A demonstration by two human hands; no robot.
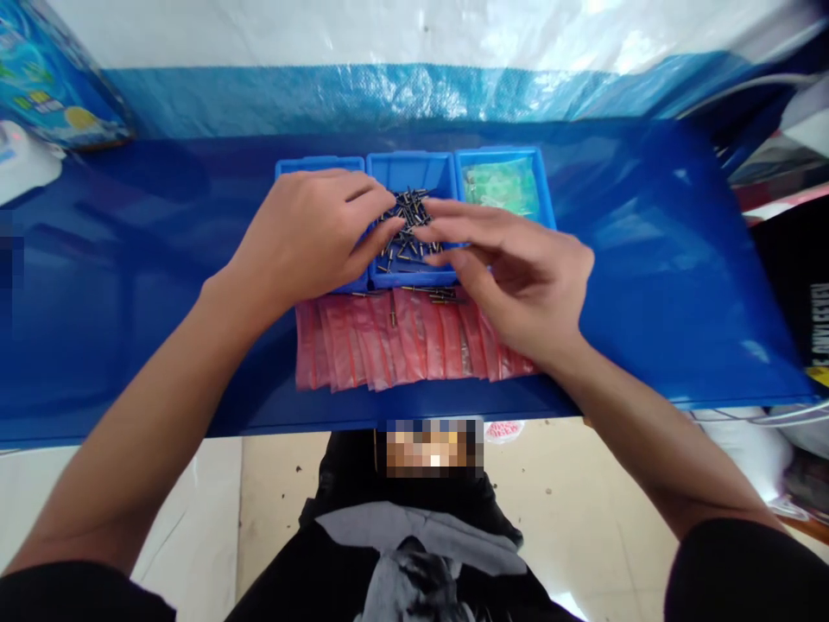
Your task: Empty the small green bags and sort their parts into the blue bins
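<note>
Three small blue bins sit side by side on a blue table. The middle bin (408, 168) holds a pile of small dark screws (407, 226). My left hand (304, 233) lies over the left bin (317, 162), fingers bent and reaching into the screw pile. My right hand (511, 276) comes in from the right, fingers stretched over the screws, thumb tucked under. Whether either hand pinches a screw is hidden. A row of pink plastic bags (401, 341) lies overlapped in front of the bins, with a few loose screws (444, 296) on them.
The right bin (505, 186) holds green-tinted clear bags. A colourful box (52, 78) and a white object (22, 164) stand at the far left. The blue table (648, 285) ends at a near edge above my lap. Clutter lies at the right.
</note>
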